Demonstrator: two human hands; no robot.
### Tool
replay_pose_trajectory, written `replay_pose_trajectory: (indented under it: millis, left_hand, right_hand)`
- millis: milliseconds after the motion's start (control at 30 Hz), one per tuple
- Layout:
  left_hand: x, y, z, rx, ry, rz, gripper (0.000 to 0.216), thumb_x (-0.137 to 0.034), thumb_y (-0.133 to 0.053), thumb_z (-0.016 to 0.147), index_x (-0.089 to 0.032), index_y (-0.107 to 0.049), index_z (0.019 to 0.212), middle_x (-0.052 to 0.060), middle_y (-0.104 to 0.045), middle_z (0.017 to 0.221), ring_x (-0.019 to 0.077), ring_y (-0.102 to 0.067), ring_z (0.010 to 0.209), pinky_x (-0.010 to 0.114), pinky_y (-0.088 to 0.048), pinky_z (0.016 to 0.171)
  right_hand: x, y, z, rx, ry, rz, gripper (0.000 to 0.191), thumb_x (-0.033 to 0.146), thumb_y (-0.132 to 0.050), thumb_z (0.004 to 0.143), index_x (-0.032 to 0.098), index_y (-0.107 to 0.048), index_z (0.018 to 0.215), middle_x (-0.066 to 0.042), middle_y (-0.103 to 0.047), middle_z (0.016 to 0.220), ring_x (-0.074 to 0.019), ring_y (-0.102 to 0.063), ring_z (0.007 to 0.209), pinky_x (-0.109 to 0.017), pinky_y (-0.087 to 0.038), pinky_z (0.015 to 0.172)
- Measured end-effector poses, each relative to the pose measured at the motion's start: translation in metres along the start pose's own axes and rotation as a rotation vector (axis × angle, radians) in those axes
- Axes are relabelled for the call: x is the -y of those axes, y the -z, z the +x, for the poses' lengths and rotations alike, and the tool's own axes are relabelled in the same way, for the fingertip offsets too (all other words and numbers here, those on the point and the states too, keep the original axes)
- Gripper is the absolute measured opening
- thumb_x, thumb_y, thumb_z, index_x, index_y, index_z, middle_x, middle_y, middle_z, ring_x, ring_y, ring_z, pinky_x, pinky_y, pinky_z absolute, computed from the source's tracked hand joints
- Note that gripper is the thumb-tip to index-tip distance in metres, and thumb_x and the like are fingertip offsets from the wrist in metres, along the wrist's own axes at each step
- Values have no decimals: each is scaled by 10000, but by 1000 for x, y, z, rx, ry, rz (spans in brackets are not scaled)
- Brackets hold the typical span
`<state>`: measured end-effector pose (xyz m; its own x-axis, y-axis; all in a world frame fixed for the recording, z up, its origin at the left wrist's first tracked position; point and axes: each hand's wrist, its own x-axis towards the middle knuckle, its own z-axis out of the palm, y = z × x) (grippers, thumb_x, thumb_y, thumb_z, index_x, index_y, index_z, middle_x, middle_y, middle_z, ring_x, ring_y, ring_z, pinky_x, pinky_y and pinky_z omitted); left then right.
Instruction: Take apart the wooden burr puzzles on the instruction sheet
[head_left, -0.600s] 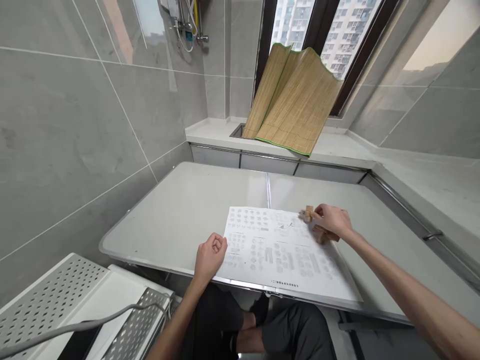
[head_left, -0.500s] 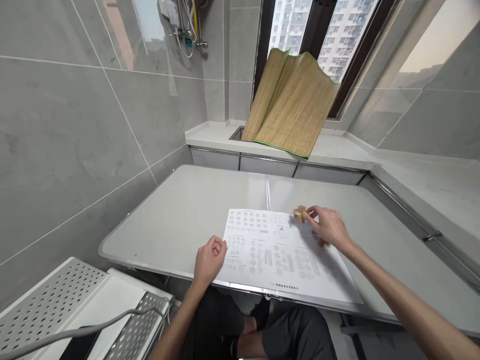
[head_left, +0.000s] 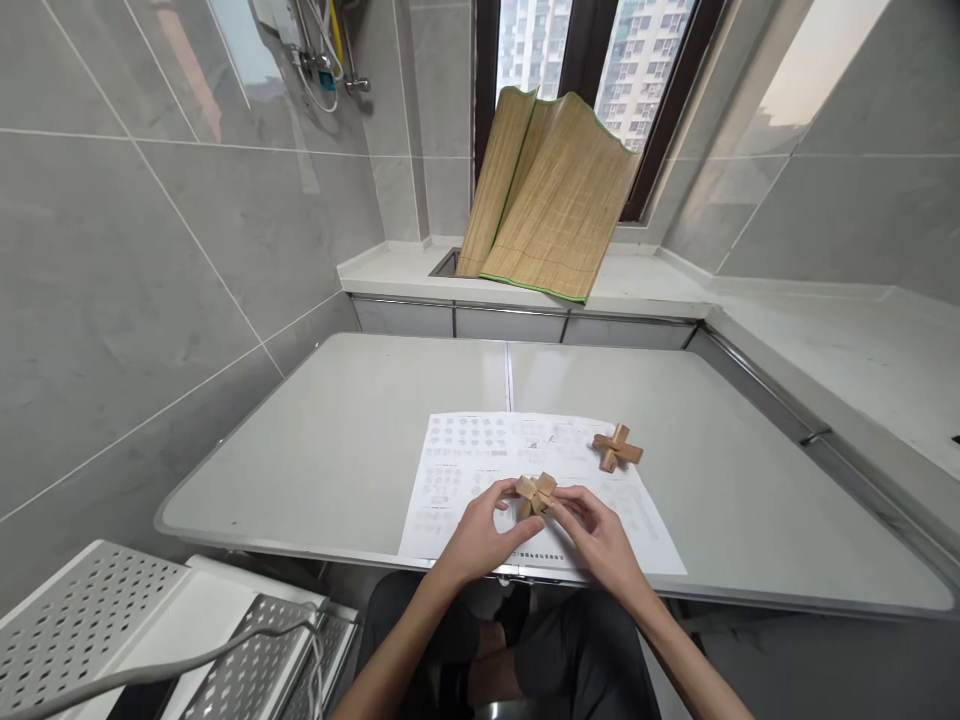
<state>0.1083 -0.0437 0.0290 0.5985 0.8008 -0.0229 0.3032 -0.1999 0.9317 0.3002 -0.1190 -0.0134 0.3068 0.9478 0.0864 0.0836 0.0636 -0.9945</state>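
Note:
A small wooden burr puzzle (head_left: 537,492) is held between both hands, just above the near part of a printed instruction sheet (head_left: 480,470). My left hand (head_left: 480,535) grips its left side with fingertips. On its right side, my right hand (head_left: 596,535) pinches it. A second wooden cross-shaped puzzle (head_left: 616,448) lies on the sheet's far right corner, apart from both hands.
The sheet lies on a grey folding table (head_left: 360,420) with a centre seam. A rolled bamboo mat (head_left: 547,200) leans against the window on the counter (head_left: 652,285) behind. A perforated white metal rack (head_left: 112,640) with a cable is at lower left. My knees are under the table edge.
My right hand lifted one wooden puzzle from the sheet's far right and brought it to the near edge. My left hand opened from a fist and joined it. A second puzzle stays behind.

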Motion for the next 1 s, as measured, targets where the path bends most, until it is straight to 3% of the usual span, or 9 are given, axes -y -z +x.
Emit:
replay_pose_trajectory:
  millis: [167,300,500,733,900,1000]
  left_hand:
    - [-4,-9,17,75,22,-143,469,-505,-725,897,-220,-693,1268,83,-747,1262,281,-696,1141,423,-513,1052]
    - [-1,-14,24,49,-19,-240,513,-438,-788,861,-206,-667,1302,106,-740,1297,287,-687,1215,438,-497,1107]
    - [8,-12,28,65,-64,-307,513,-408,-821,833,-183,-681,1273,118,-752,1264,294,-685,1226,454,-491,1126]
    - [17,-7,24,142,-59,-390,556,-406,-837,824,-184,-685,1311,140,-728,1316,317,-670,1258,471,-487,1139]
    - [23,-6,23,167,-97,-398,561,-370,-835,820,-201,-686,1334,129,-714,1345,313,-645,1297,464,-465,1164]
    - [24,-6,23,179,-109,-386,551,-350,-825,820,-208,-691,1335,123,-718,1337,313,-641,1298,465,-457,1169]
  right_hand:
    - [-10,-4,3,-23,-37,136,496,673,-758,845,224,-682,1042,-124,-782,1063,-323,-729,1059,-457,-564,983]
    - [-13,-3,5,65,-9,83,482,670,-684,908,230,-669,1102,-94,-747,1044,-281,-701,1004,-395,-555,936]
    - [-11,6,5,162,-4,-100,577,726,-438,1004,223,-620,787,-26,-626,790,-226,-579,798,-328,-500,781]
    - [-6,15,6,287,-40,-55,547,697,-519,987,208,-745,890,-38,-706,871,-253,-629,886,-349,-513,866]
    - [6,16,6,343,-61,23,539,692,-573,964,263,-796,1202,-66,-785,1131,-326,-681,1098,-465,-507,1048]
    - [10,15,5,339,-77,57,539,682,-604,954,278,-785,1262,-75,-772,1246,-350,-664,1211,-511,-457,1131]
